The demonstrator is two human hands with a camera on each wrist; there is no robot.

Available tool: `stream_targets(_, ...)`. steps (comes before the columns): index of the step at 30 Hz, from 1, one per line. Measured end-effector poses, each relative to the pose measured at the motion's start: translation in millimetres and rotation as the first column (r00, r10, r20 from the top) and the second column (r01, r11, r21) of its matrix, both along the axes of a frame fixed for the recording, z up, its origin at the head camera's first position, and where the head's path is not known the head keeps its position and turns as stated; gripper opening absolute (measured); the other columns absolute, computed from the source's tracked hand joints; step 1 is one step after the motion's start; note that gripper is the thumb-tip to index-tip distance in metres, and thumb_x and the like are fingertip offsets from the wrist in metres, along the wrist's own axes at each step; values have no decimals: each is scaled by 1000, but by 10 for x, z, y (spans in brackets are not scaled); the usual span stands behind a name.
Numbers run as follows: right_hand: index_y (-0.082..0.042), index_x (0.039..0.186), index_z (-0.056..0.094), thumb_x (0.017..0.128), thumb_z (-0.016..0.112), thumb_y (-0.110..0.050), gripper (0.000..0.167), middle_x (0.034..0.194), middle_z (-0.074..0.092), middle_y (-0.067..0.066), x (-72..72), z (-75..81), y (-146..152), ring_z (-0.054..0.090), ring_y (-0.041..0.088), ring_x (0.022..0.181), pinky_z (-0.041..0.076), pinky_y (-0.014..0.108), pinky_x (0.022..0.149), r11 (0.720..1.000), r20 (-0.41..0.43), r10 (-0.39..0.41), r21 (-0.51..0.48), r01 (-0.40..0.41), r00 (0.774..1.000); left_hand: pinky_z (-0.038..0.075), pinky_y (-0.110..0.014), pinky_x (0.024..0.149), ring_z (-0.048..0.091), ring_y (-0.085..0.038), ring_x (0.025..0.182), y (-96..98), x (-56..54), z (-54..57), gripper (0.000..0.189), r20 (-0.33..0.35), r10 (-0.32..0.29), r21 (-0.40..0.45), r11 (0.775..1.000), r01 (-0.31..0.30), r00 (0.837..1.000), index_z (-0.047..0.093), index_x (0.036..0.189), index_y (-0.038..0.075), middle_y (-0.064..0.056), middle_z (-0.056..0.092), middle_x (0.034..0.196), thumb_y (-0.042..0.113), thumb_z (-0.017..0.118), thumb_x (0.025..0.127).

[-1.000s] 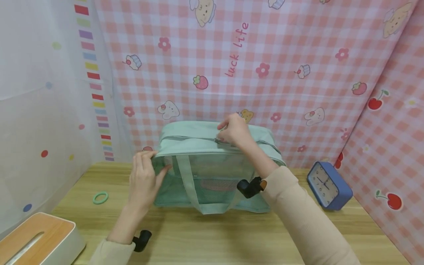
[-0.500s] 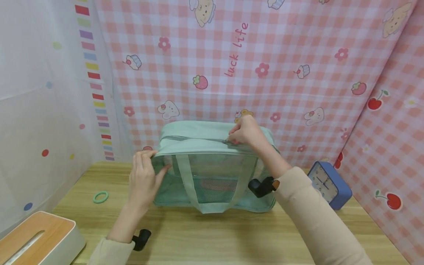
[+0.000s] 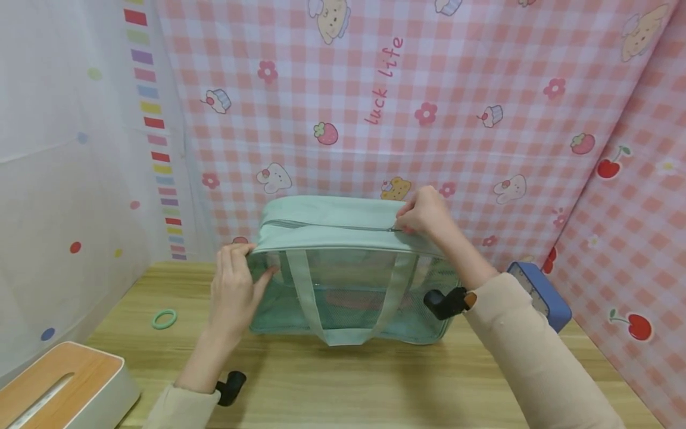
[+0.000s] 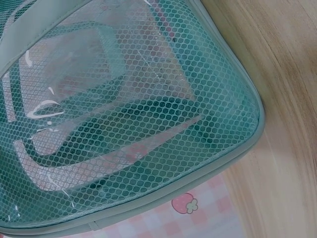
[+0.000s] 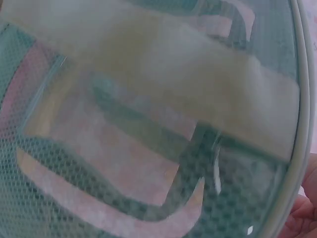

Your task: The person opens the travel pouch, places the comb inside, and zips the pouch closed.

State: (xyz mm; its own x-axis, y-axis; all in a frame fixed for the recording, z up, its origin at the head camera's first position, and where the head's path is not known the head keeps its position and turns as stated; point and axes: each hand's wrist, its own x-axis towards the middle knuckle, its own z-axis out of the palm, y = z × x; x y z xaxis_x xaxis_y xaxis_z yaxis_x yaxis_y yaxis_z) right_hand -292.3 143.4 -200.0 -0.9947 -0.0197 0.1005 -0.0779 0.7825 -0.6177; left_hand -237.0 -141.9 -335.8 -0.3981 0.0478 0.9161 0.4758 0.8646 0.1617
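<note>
A mint-green bag (image 3: 332, 211) with a see-through mesh front stands upright on the table. My left hand (image 3: 233, 289) holds its upper left corner, thumb against the front panel and fingers along the side. At the top, my right hand (image 3: 429, 211) pinches the zipper pull (image 3: 393, 229) right of the middle. Left of the pull the zipper (image 3: 343, 227) runs as a narrow line. A strap handle (image 3: 302, 286) hangs down the front. Through the mesh (image 4: 148, 114), the left wrist view shows pale strips. The right wrist view catches part of my right hand (image 5: 302, 213) beside the bag's edge.
A blue alarm clock (image 3: 549, 295) stands at the right, partly behind my right forearm. On the left lie a green ring (image 3: 164, 319) and a white tissue box (image 3: 69, 375) with a wooden top. Pink checked cloth (image 3: 407, 77) hangs right behind the bag.
My right hand has slid rightward along the bag's top with the zipper pull, drawing the zipper closed behind it. My left hand has kept its place at the corner.
</note>
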Motion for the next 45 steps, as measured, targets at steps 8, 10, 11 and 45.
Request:
stream_targets(8, 7, 89, 69, 74, 69, -4, 19, 51, 60, 0, 11, 35, 180, 53, 4, 45, 45, 16, 49, 1000, -25, -6, 18, 7, 1000, 46, -37, 65, 45, -32, 84, -8, -2, 4, 54, 6, 6, 11, 1000, -6, 1000, 47, 101, -11, -23, 46, 96, 9, 80, 64)
stream_targets(10, 8, 89, 69, 75, 70, -5, 19, 57, 62, 2, 18, 41, 213, 55, 5, 46, 47, 18, 50, 1000, -15, -8, 8, 8, 1000, 46, -36, 65, 45, -31, 84, -9, -1, 2, 54, 8, 5, 5, 1000, -5, 1000, 47, 101, -11, -23, 46, 95, 9, 80, 64)
stream_targets(11, 7, 90, 69, 75, 70, -6, 20, 59, 63, 3, 22, 46, 229, 55, 5, 47, 48, 18, 51, 1000, -8, -13, 8, 14, 1000, 46, -36, 65, 46, -31, 84, -9, 1, 0, 54, 10, 5, 1, 1000, -5, 1000, 47, 101, -11, -23, 46, 95, 9, 80, 64)
stream_targets(45, 6, 79, 69, 74, 71, -13, 20, 58, 62, 4, 66, -144, 926, 52, 16, 59, 43, 24, 52, 983, 23, -125, 137, 121, 992, 48, -36, 64, 46, -31, 85, -7, 4, -15, 55, 16, 21, -5, 1000, -21, 1000, 47, 103, -11, -23, 47, 97, 11, 80, 65)
